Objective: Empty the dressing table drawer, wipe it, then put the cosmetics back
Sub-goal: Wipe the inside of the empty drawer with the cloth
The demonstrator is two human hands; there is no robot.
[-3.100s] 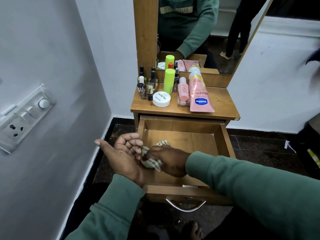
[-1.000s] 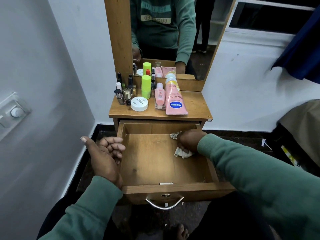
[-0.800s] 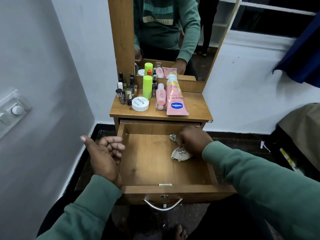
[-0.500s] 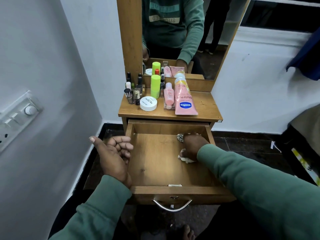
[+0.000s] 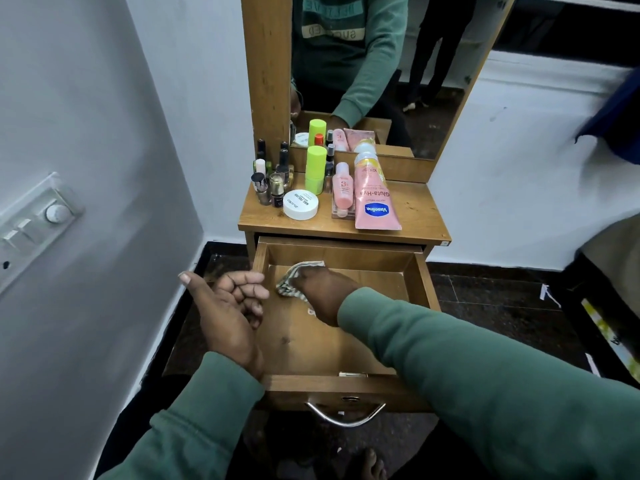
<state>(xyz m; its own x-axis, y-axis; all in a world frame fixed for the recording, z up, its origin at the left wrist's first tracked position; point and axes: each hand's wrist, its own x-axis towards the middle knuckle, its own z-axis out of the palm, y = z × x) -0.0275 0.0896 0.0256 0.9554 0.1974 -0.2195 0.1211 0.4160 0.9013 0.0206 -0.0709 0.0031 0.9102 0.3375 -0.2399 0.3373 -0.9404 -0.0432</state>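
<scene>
Two hands share the job: my right hand (image 5: 322, 289) bunches a striped cloth (image 5: 289, 282) under its fingers and presses it into the back-left corner of the drawer (image 5: 420, 282), where dust would gather. My left hand (image 5: 232, 306) hangs at the drawer's left wall, fingers loosely curled round nothing, likely placed to steady it; I cannot tell if it touches. All the cosmetics (image 5: 341, 192) stand on the counter (image 5: 415, 209) above, clear of the wiping, so I judge the drawer emptied, the wipe underway, the refill ahead.
</scene>
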